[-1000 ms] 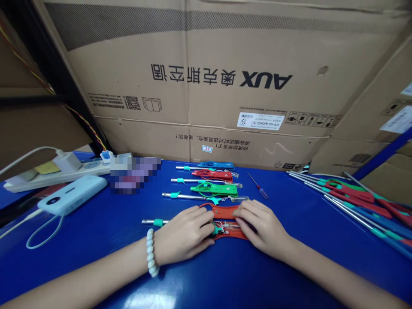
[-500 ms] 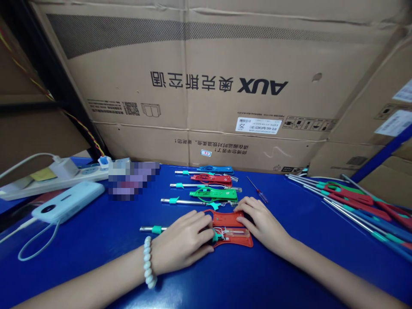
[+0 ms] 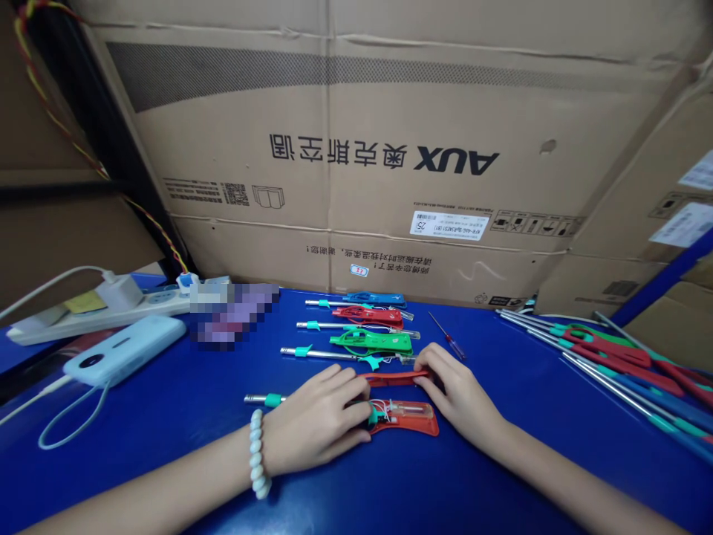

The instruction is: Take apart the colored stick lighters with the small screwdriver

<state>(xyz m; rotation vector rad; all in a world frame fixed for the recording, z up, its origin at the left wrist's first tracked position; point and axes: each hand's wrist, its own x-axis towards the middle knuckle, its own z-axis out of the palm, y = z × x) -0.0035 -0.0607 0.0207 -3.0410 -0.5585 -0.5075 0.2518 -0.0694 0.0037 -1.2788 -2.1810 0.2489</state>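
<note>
My right hand [image 3: 457, 388] pinches the right end of a loose orange-red handle shell [image 3: 385, 379], now tipped up on its edge. My left hand [image 3: 323, 409], with a beaded bracelet, is curled closed over an open orange-red long-nosed lighter [image 3: 419, 417]. Its metal tube [image 3: 255, 400] sticks out left of the hand. A clear fuel tank and white wire show in the handle; the fingers hide its middle. Behind lie a green handle shell [image 3: 390, 342], a red handle shell [image 3: 368, 317] and a blue handle shell [image 3: 379, 299], with tubes and clear tanks beside them.
A screwdriver [image 3: 454, 344] lies behind my right hand. Several lighters [image 3: 618, 349] are piled at the right. At the left are a light-blue power bank [image 3: 125, 349], a white power strip [image 3: 161, 299] and cables. A large cardboard box [image 3: 345, 111] walls off the back of the blue table.
The loose orange-red shell has turned from lying flat to standing on its edge in my right hand. My left hand stays on the lighter. The view has shifted slightly.
</note>
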